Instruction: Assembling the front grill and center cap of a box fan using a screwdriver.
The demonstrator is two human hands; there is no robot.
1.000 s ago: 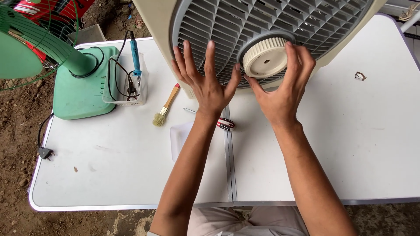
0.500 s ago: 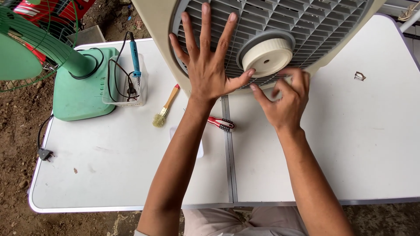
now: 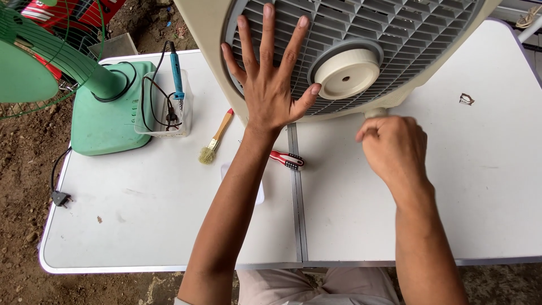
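A big cream plastic box fan with a grey slatted grille (image 3: 350, 34) stands at the far side of the white folding table (image 3: 141, 226). The left hand (image 3: 271, 85) lies flat on the grille, fingers spread wide apart. The right hand (image 3: 392, 149) is curled into a loose fist just under the fan's bottom edge; I cannot tell if it pinches anything. A round cream knob (image 3: 346, 73) sits in the middle of the grille. The fan looks light but bulky, and its thin slats may bend. The thick outer frame looks like the safe place to grab. A red-handled screwdriver (image 3: 287, 160) lies near the left arm.
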